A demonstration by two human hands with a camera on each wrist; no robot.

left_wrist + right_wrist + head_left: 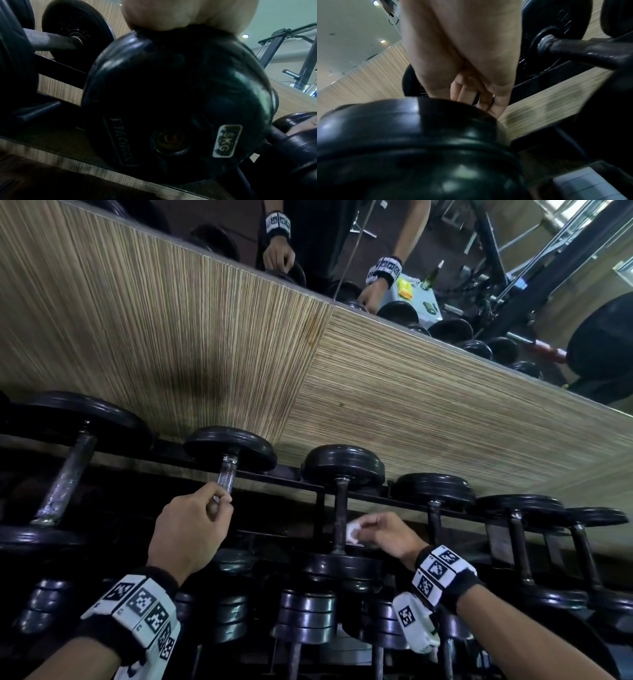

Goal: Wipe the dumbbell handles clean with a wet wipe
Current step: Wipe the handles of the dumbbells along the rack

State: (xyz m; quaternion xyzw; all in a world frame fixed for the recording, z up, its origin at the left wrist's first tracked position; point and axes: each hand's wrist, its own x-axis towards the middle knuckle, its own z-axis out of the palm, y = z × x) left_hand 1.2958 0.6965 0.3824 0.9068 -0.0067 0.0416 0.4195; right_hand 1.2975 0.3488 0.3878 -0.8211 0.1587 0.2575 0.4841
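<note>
A wood-grain panelled wall [239, 347] is running across the far side, its grain changing direction at a seam right of centre. Above it a mirror [462, 251] is reflecting dark gym machine frames [493, 258] on the far right. Round ceiling lights [245, 36] are glowing on a pale ceiling [351, 27].

Black dumbbell plates [344, 465]; white wet wipe [352, 531]; tan striped wall panel [205, 337].

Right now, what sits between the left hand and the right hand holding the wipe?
In the head view, only dark rack gap separates the left hand, gripping one dumbbell handle, from the right hand pressing the wet wipe to the next handle.
</note>
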